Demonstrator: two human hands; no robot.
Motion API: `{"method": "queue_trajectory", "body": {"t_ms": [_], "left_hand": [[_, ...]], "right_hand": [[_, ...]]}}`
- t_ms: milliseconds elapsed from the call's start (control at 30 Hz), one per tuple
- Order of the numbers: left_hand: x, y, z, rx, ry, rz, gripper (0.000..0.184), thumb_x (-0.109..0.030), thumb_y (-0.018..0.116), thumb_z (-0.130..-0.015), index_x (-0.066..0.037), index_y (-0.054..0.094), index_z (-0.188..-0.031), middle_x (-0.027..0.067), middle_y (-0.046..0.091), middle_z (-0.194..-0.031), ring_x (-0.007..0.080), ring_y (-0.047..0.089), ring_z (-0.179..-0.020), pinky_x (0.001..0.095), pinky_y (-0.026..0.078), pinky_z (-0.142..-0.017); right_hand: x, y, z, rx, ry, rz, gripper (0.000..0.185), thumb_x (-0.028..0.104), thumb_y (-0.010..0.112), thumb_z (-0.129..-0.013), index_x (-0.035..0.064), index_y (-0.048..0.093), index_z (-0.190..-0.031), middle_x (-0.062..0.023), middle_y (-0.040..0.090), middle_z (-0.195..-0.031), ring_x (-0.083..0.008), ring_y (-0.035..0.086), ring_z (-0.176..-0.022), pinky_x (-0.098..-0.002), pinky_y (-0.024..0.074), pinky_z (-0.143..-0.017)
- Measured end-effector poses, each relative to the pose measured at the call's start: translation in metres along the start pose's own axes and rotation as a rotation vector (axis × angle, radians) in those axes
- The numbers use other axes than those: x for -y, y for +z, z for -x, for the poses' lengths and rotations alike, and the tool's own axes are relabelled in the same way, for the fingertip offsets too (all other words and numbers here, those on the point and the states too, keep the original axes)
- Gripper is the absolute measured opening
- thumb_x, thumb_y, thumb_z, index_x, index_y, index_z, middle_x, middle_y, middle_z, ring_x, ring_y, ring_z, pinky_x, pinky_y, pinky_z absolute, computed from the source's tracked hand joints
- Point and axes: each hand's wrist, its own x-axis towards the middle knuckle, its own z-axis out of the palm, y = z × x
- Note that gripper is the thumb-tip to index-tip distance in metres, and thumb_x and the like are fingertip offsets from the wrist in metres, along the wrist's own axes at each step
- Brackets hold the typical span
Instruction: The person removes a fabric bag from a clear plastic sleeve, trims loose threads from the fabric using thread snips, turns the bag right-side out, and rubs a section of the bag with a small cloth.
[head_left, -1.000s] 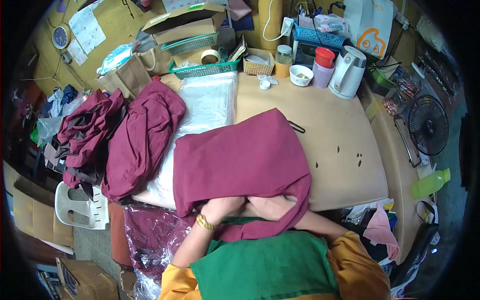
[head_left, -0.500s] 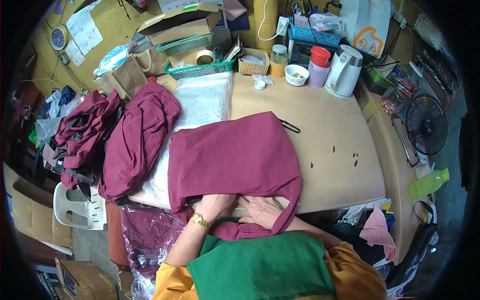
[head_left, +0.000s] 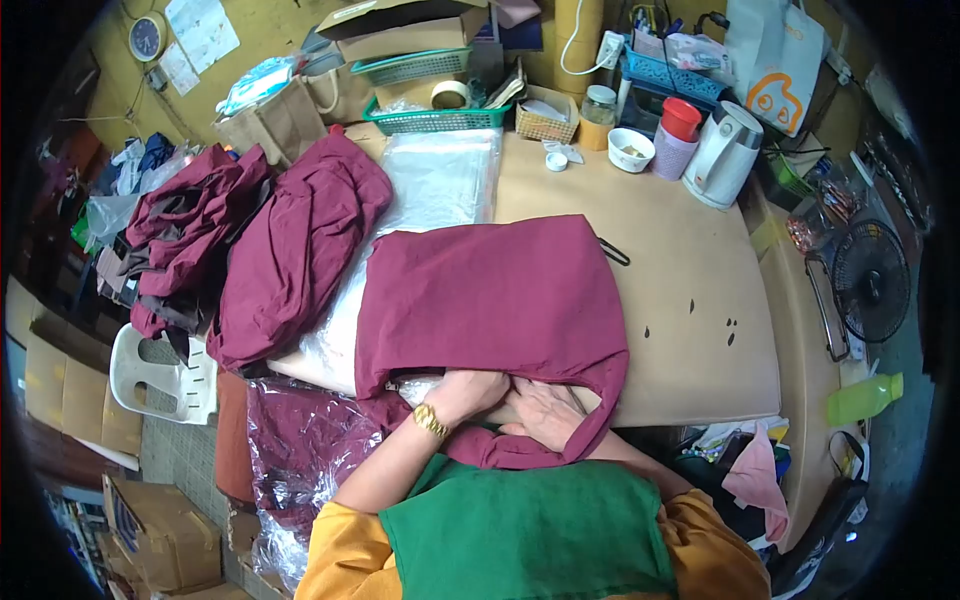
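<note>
A maroon garment (head_left: 490, 295) lies spread on the table in front of me, and its open lower edge loops around both my hands. My left hand (head_left: 472, 392), below a gold watch (head_left: 430, 420), reaches in at this opening. Its fingers look curled, with the tips hidden beneath the fabric edge, so what they hold does not show. Close on its right, my right hand (head_left: 545, 412) lies rather flat, fingers stretched out and thumb apart, tips partly covered. A black loop (head_left: 615, 252) sticks out from the garment's far right corner.
Two more maroon garments (head_left: 300, 250) lie heaped at the left, beside clear plastic bags (head_left: 440, 180). Along the back stand green baskets (head_left: 435, 120), a jar (head_left: 598, 118), a bowl (head_left: 631, 150) and a kettle (head_left: 722, 155). A fan (head_left: 870, 280) is at the right.
The camera view has shifted, moving the whole scene slightly right. My left hand has come a little closer to my right hand within the opening. The garment keeps nearly the same shape.
</note>
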Motion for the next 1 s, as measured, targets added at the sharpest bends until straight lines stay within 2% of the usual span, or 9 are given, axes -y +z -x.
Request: {"method": "queue_trajectory", "body": {"t_ms": [300, 367, 433, 567, 633, 733, 800, 933, 1000], "left_hand": [[-0.003, -0.041, -0.037, 0.074, -0.158, 0.166, 0.039, -0.026, 0.056, -0.088, -0.006, 0.064, -0.121, 0.0197, 0.064, -0.12, 0.0344, 0.062, -0.107, 0.0458, 0.047, -0.091], [-0.042, -0.106, -0.034, 0.468, -0.061, -0.039, 0.035, -0.033, 0.058, -0.09, -0.007, 0.068, -0.111, 0.0199, 0.068, -0.107, 0.0349, 0.065, -0.099, 0.042, 0.048, -0.086], [-0.035, -0.092, 0.004, -0.019, 0.056, 0.073, 0.036, -0.034, 0.056, -0.093, -0.004, 0.07, -0.105, 0.0196, 0.069, -0.097, 0.0357, 0.066, -0.093, 0.0425, 0.049, -0.081], [-0.012, -0.129, 0.02, 0.284, -0.51, 0.15, 0.046, -0.042, 0.054, -0.096, 0.001, 0.067, -0.105, 0.0263, 0.066, -0.085, 0.0406, 0.067, -0.081, 0.0466, 0.052, -0.073], [0.012, -0.108, 0.01, -0.475, -0.285, 0.129, 0.043, -0.038, 0.061, -0.094, 0.004, 0.068, -0.088, 0.0264, 0.061, -0.066, 0.0449, 0.063, -0.067, 0.0494, 0.047, -0.061], [0.01, -0.114, 0.003, -0.219, -0.513, 0.175, 0.04, -0.036, 0.063, -0.093, 0.004, 0.067, -0.094, 0.0253, 0.063, -0.066, 0.0438, 0.063, -0.062, 0.0488, 0.047, -0.058], [-0.001, -0.105, 0.0, -0.175, -0.525, 0.196, 0.041, -0.037, 0.063, -0.093, 0.003, 0.067, -0.094, 0.0249, 0.064, -0.066, 0.0427, 0.063, -0.061, 0.0486, 0.048, -0.058], [-0.003, -0.084, -0.008, -0.458, -0.209, 0.115, 0.044, -0.042, 0.063, -0.092, 0.001, 0.067, -0.1, 0.0257, 0.065, -0.071, 0.0415, 0.065, -0.066, 0.0481, 0.049, -0.06], [-0.017, -0.13, -0.014, 0.125, -0.643, 0.242, 0.041, -0.037, 0.063, -0.093, 0.001, 0.065, -0.109, 0.0277, 0.067, -0.09, 0.0415, 0.066, -0.081, 0.0455, 0.052, -0.074]], "right_hand": [[-0.021, -0.028, -0.016, -0.163, -0.228, -0.098, 0.061, 0.023, 0.073, -0.081, 0.0066, 0.049, -0.136, -0.0178, 0.055, -0.129, -0.0336, 0.057, -0.118, -0.0426, 0.05, -0.096], [-0.034, -0.057, -0.012, -0.095, -0.114, -0.543, 0.048, 0.021, 0.069, -0.088, 0.0014, 0.053, -0.129, -0.019, 0.06, -0.123, -0.0324, 0.061, -0.112, -0.0395, 0.0493, -0.095], [-0.06, -0.059, -0.007, -0.135, -0.049, -0.935, 0.039, 0.02, 0.068, -0.091, -0.0012, 0.057, -0.122, -0.0184, 0.064, -0.119, -0.0273, 0.065, -0.108, -0.0379, 0.0491, -0.093], [-0.076, -0.082, 0.002, 0.275, -0.122, -1.744, 0.042, 0.021, 0.061, -0.097, -0.0006, 0.053, -0.133, -0.0214, 0.061, -0.125, -0.0246, 0.064, -0.114, -0.0338, 0.0509, -0.092], [-0.094, -0.096, 0.003, 0.408, 0.045, -1.202, 0.043, 0.023, 0.057, -0.099, -0.0001, 0.051, -0.135, -0.0174, 0.067, -0.109, -0.0208, 0.068, -0.1, -0.0304, 0.0537, -0.081], [-0.132, -0.106, 0.01, 0.433, 0.449, -0.431, 0.038, 0.028, 0.058, -0.099, 0.0015, 0.055, -0.125, -0.0091, 0.067, -0.087, -0.013, 0.066, -0.079, -0.0255, 0.0516, -0.069], [-0.119, -0.134, 0.007, -0.2, 0.845, -0.854, 0.022, 0.019, 0.062, -0.095, 0.002, 0.059, -0.108, -0.0059, 0.063, -0.081, -0.0138, 0.06, -0.079, -0.0266, 0.0491, -0.073], [-0.099, -0.112, -0.022, -0.332, 0.667, -0.846, 0.013, 0.014, 0.064, -0.093, 0.0028, 0.057, -0.095, -0.0033, 0.06, -0.074, -0.011, 0.058, -0.072, -0.0261, 0.0478, -0.066], [-0.119, -0.076, -0.035, -0.376, 0.342, -0.838, 0.014, 0.008, 0.067, -0.091, 0.0037, 0.054, -0.091, -0.0022, 0.06, -0.075, -0.007, 0.055, -0.071, -0.0235, 0.0453, -0.063]]}}
